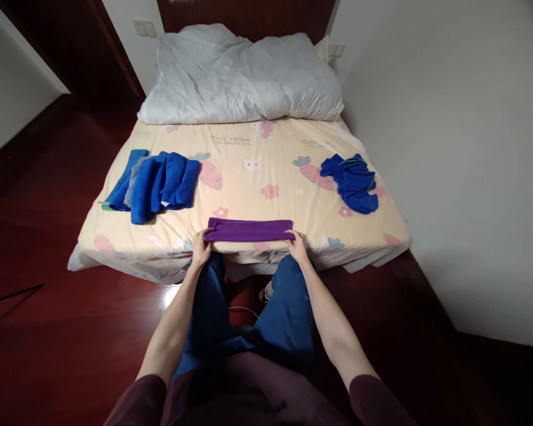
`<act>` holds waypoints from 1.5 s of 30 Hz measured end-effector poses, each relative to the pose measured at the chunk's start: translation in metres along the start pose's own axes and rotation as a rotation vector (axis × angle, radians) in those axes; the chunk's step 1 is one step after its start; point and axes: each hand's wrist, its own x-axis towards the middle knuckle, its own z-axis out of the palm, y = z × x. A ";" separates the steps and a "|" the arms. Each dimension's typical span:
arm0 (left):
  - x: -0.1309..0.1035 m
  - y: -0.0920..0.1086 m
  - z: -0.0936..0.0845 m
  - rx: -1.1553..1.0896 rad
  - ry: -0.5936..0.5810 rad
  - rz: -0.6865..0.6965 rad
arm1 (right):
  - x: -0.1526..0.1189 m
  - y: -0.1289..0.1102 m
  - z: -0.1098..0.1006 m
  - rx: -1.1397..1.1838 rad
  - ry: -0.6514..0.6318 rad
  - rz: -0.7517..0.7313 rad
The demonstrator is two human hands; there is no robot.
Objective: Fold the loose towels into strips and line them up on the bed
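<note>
A purple towel (250, 229), folded into a long narrow strip, lies along the front edge of the bed. My left hand (201, 247) grips its left end, fingers closed on the cloth. At the opposite end, my right hand (298, 246) pinches the towel's near corner. Several rolled or folded blue towels (171, 180) rest side by side to the left, with a grey one (135, 177) among them. On the right sits a loose crumpled heap of blue cloths (353, 182), one showing a green edge.
The bed has a cream sheet (257, 189) printed with carrots and flowers. A bunched white quilt (244, 77) covers its head end. A white wall (448, 148) stands close on the right; dark red floor (71, 236) lies to the left.
</note>
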 end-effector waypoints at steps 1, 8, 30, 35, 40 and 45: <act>0.000 -0.001 0.001 0.000 0.011 -0.018 | 0.001 0.002 0.001 0.009 0.016 -0.002; 0.000 -0.009 0.012 -0.038 0.121 -0.208 | 0.005 0.010 0.013 0.138 0.129 0.096; 0.006 -0.003 0.014 0.059 0.151 -0.206 | 0.001 -0.002 0.007 0.045 0.169 0.188; 0.008 0.001 0.012 0.080 0.144 -0.214 | 0.001 -0.006 0.006 0.010 0.171 0.169; 0.001 0.024 0.007 0.174 0.188 -0.103 | -0.004 -0.033 -0.001 -0.196 0.263 0.041; -0.007 0.045 0.012 0.244 -0.202 0.277 | -0.010 -0.069 0.005 -0.315 -0.078 -0.265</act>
